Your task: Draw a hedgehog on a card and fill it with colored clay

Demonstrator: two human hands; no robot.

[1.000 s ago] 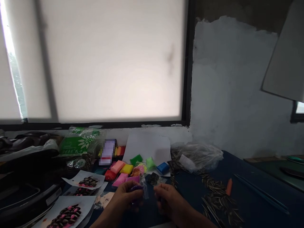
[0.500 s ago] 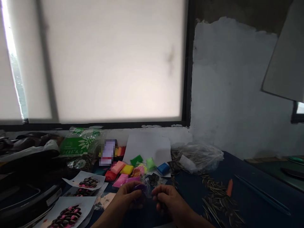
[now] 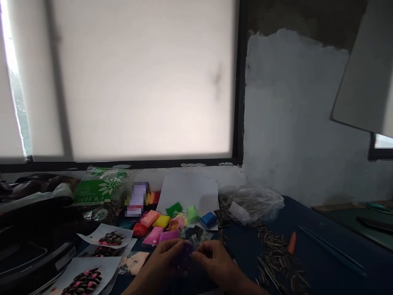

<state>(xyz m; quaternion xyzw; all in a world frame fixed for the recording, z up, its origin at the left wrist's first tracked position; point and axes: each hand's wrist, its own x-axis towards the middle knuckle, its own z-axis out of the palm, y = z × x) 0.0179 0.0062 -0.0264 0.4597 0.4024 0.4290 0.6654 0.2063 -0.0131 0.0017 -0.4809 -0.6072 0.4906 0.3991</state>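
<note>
My left hand (image 3: pixel 167 258) is closed round a purple clay packet (image 3: pixel 185 256), which looks like soft modelling clay in a clear wrapper. At the packet's right edge, the thumb and forefinger of my right hand (image 3: pixel 213 260) are pinched together on it. Just behind the hands lie a violet packet (image 3: pixel 168 235), a pink packet (image 3: pixel 152 236) and a crumpled clear wrapper with dark contents (image 3: pixel 199 234). Beside my left wrist is a peach-coloured clay piece (image 3: pixel 138 262) on clear plastic.
More clay packets, such as a blue one (image 3: pixel 208 219), lie farther back by a white sheet (image 3: pixel 190 192). Printed pictures (image 3: pixel 86 280) are at left. Sunflower seeds (image 3: pixel 279 254), an orange stick (image 3: pixel 292 242) and blue tweezers (image 3: pixel 331 250) lie at right. Behind the seeds sits a clear bag (image 3: pixel 258 203).
My right hand has moved left, closing the gap to the purple packet, where clear plastic showed between the hands before. The view has shifted slightly.
</note>
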